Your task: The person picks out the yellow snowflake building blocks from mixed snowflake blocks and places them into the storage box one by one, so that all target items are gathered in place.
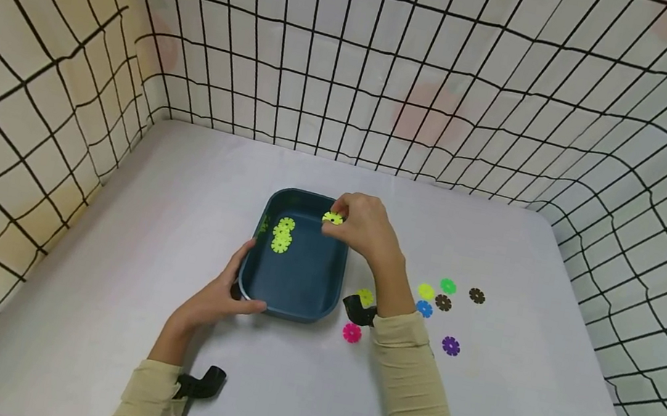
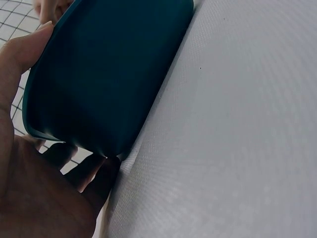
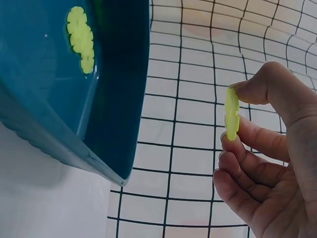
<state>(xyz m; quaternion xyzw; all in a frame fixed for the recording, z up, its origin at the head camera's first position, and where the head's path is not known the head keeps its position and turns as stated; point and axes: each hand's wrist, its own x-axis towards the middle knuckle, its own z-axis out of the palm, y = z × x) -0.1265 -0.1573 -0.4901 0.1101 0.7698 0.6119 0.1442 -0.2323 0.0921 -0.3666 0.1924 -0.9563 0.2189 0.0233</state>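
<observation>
A dark blue plastic tray (image 1: 301,283) stands on the white table, with several yellow-green notched discs (image 1: 282,236) lying together on its floor at the left. My left hand (image 1: 219,299) grips the tray's near left corner, thumb at the near side and fingers along the left wall; the left wrist view shows the fingers (image 2: 101,181) against the tray's outside. Over the tray's far right corner, my right hand (image 1: 363,228) pinches one yellow-green notched disc (image 3: 231,114) between thumb and fingertips, its other fingers curled loosely below.
Right of the tray lie loose notched discs: a pink disc (image 1: 351,332), a yellow-green disc (image 1: 365,296) beside the right wrist, a blue disc (image 1: 424,308), a green disc (image 1: 448,286), a purple disc (image 1: 451,345) and two brown ones. Black wire grid (image 1: 342,77) walls surround the table's back and sides.
</observation>
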